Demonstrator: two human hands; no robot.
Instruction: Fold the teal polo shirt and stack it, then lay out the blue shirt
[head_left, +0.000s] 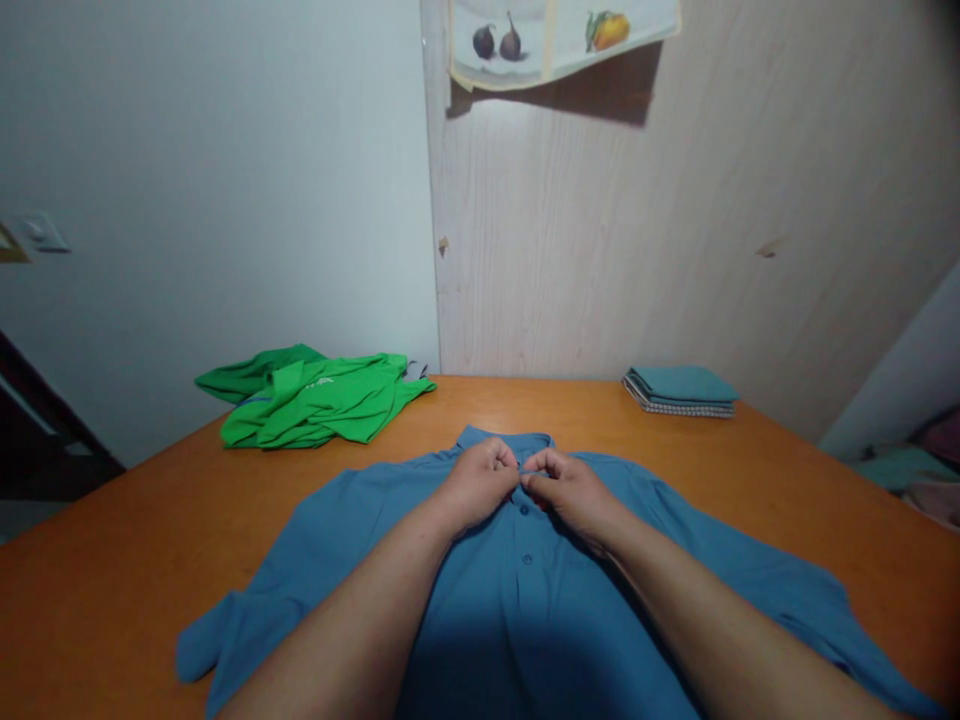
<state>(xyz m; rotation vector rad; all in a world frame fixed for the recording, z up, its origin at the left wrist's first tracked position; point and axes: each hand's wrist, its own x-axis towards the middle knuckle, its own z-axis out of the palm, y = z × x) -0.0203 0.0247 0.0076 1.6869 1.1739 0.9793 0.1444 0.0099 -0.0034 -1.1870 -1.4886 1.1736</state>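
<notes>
A blue button-up shirt point(480, 610) lies spread front side up, its collar point(540, 440) toward the wall. My left hand point(486, 482) and my right hand point(570, 490) meet at the front placket just below the collar. Both pinch the shirt's edge there with thumb and fingers, the fingertips almost touching. Whatever button sits between them is hidden by the fingers. Just below, two dark buttons point(526, 559) show on the placket. The sleeves reach out to the left and right.
The shirt rests on an orange-brown table point(97, 590). A crumpled heap of green clothes point(322, 400) lies at the back left. At the back right sits a neat folded stack of cloth point(679, 388), blue on top, checked below. A wall point(600, 250) bounds the far edge.
</notes>
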